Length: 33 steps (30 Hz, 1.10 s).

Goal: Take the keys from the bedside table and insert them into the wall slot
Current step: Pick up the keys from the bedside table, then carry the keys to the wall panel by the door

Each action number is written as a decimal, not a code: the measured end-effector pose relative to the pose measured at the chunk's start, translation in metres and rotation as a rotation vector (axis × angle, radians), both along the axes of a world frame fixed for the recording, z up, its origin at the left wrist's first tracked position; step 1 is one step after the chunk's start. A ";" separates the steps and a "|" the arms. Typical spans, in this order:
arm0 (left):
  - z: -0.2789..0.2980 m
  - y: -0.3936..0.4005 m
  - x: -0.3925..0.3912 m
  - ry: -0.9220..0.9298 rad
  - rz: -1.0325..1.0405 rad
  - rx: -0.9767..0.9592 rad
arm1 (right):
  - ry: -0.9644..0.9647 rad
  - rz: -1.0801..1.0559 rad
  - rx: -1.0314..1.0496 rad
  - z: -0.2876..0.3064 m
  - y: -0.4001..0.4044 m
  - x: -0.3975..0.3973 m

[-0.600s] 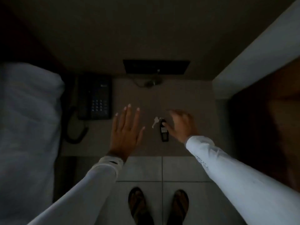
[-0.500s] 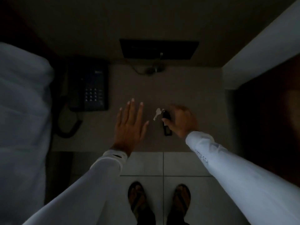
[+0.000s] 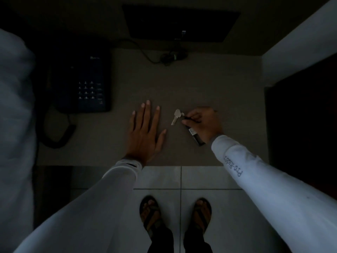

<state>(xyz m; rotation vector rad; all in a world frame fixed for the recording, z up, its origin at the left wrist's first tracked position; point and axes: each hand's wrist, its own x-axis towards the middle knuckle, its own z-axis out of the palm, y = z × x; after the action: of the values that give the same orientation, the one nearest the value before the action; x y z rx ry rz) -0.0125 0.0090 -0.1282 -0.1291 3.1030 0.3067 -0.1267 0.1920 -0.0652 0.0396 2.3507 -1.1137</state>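
Observation:
The room is dim. A silver key (image 3: 176,116) with a long black tag (image 3: 196,137) lies on the grey bedside table (image 3: 209,84). My right hand (image 3: 204,123) is curled over the tag, its fingertips pinching the top end where the key joins; the tag's lower end sticks out under my wrist. My left hand (image 3: 145,134) rests flat on the table, fingers spread, a short way left of the key and holding nothing. A dark panel (image 3: 180,22) is set in the wall behind the table; I cannot tell whether it holds the slot.
A black telephone (image 3: 83,81) with a coiled cord sits at the table's left. A thin cable (image 3: 164,56) lies at the back edge. The bed with white bedding (image 3: 14,106) borders the left, a white wall (image 3: 300,46) the right. Tiled floor and my sandalled feet are below.
My right hand came down onto the key tag and closed its fingers around the top end. The view has moved closer to the table. My left hand stays flat.

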 end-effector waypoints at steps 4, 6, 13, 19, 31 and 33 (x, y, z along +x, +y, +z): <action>0.033 -0.003 -0.002 -0.035 0.008 0.034 | 0.009 -0.004 -0.002 0.025 0.008 -0.003; 0.058 -0.010 -0.005 -0.003 -0.002 -0.006 | 0.012 0.005 0.010 0.044 0.012 -0.006; 0.203 0.000 -0.027 0.159 -0.019 -0.066 | 0.159 0.030 0.153 0.159 0.028 -0.012; 0.366 0.035 -0.060 0.338 -0.144 -0.067 | 0.442 0.054 0.312 0.330 0.068 -0.021; 0.667 0.178 -0.107 0.789 -0.466 0.016 | 0.903 -0.287 0.326 0.670 0.223 0.017; 0.705 0.216 -0.101 0.843 -0.528 0.039 | 0.970 -0.349 0.361 0.710 0.257 0.039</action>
<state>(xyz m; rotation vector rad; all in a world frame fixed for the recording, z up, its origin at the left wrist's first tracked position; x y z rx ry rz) -0.1134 0.2251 0.5771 1.0689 3.7105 0.4981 -0.0879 0.4489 0.6445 0.0465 3.5087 -0.9530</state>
